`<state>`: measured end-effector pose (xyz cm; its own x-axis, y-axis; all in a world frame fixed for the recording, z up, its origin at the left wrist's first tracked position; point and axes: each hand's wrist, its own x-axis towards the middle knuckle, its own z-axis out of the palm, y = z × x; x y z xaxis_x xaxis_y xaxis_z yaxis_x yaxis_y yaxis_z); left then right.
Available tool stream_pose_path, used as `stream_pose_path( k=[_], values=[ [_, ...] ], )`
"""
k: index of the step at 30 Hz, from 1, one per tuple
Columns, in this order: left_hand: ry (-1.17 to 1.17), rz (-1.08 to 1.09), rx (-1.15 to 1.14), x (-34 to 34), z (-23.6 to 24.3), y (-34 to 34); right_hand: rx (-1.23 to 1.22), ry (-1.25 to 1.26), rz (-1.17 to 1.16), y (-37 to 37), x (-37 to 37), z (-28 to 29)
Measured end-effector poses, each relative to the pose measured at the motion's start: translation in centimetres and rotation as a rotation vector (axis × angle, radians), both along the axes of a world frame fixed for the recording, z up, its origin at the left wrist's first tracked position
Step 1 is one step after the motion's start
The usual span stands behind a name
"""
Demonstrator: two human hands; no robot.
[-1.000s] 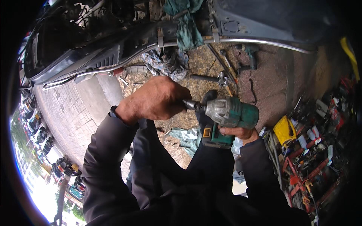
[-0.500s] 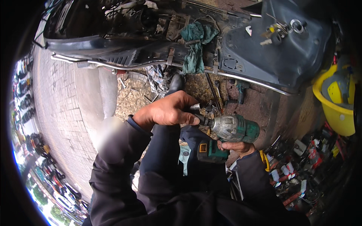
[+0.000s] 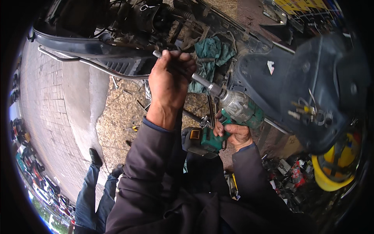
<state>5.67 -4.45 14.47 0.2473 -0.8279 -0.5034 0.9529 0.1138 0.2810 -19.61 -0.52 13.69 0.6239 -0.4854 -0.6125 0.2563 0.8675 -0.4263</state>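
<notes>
In my right hand is the handle of a green and grey cordless impact wrench, fingers wrapped round it. Its dark battery hangs at the lower left. A silver extension bar runs from the wrench's nose up to the left. My left hand is closed round this bar, which is partly hidden by the fingers. A shiny socket-like end sticks out beyond the thumb. Just behind the left hand, a green rag lies on the opened scooter body.
The scooter's dark plastic floor panel reaches to the right, with keys in its lock. A yellow helmet and a heap of parts and tools lie at the lower right. Another person's legs are at the lower left.
Both hands and the wrench have shifted relative to the view; the left hand has risen along the bar, palm turned, toward the scooter. The head view has turned, and another person's legs now show.
</notes>
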Motion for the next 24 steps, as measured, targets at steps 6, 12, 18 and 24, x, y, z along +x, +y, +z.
stream_pose_path(
  k=[6,12,18,24],
  values=[
    [0.093,0.087,0.126,2.9,-1.9,-5.7,-0.023,0.146,0.075,-7.2,4.7,-0.9],
    [0.144,0.131,0.365,4.5,-4.8,-12.1,-0.28,0.376,0.14,-11.6,7.1,-3.4],
    [0.233,0.082,0.435,4.6,-8.1,-17.5,-0.346,0.568,0.128,-14.8,9.1,-5.6],
    [0.156,0.002,0.531,4.4,-11.8,-22.5,0.108,0.479,-0.024,-19.5,12.2,-7.6]
  ],
)
